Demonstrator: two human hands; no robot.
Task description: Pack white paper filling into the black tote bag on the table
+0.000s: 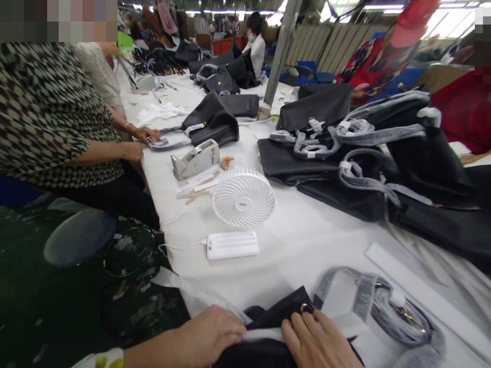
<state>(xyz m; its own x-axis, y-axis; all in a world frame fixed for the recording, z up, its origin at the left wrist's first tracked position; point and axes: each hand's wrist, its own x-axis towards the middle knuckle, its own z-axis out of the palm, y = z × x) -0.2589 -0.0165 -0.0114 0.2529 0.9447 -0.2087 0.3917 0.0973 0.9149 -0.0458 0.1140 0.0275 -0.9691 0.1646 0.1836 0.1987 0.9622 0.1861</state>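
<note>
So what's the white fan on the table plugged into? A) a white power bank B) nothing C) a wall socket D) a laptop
A: a thin white cable runs from the fan round to the white power bank lying just in front of it.

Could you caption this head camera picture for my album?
Both hands, left hand and right hand, press on a black bag at a white table beside a small fan.

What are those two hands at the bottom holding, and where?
Left hand and right hand grip a black bag at its top edge, over white wrapping.
</note>
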